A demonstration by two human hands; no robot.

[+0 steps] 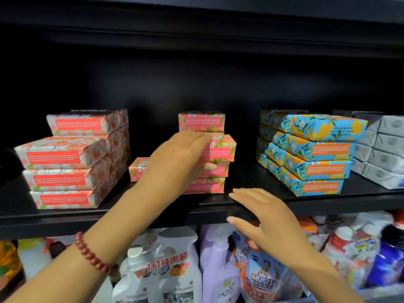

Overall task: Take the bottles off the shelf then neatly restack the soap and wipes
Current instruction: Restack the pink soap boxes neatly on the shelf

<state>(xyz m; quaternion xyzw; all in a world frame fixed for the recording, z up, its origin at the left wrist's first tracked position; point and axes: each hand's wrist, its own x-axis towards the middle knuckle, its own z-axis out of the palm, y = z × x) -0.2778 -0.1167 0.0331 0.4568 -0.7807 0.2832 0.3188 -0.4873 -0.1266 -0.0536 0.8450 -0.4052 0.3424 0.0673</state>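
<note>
Two hands: both bare, both raised to the black shelf (pixel 153 207) — left in among the soap, right at the front lip.
Left hand (pixel 175 158): reaching in from the lower left, forearm slanting upward, palm down; fingers together and laid over the top of the skewed pink bar, thumb tucked beneath it, clamped on that bar.
Bead bracelet (pixel 94 254): dark red, round the left wrist.
Skewed pink bar (pixel 220 149): second from the top of the pink stack, turned and jutting toward the right front.
Pink stack (pixel 205 186): mid-shelf, several bars high, top bar set further back than the rest.
Loose pink bar (pixel 136 169): flat on the shelf just left of the stack, partly hidden behind the left hand.
Right hand (pixel 269 217): palm down, fingers straight and spread apart, holding nothing — fingertips pointing left over the shelf's front edge, thumb lower, in front of the level below.
Red-and-white stack (pixel 65 162): left end of the shelf, four high, top bar sitting back.
Blue-and-orange stack (pixel 317 156): right of centre, four high, top bar askew.
Grey packs (pixel 384 147): far right, piled just beside the blue-and-orange stack.
Bottles (pixel 175 270): crowded on the level below, white ones at centre, a lilac spray bottle (pixel 218 259) and a Mr Muscle pouch (pixel 262 278) under the right hand.
</note>
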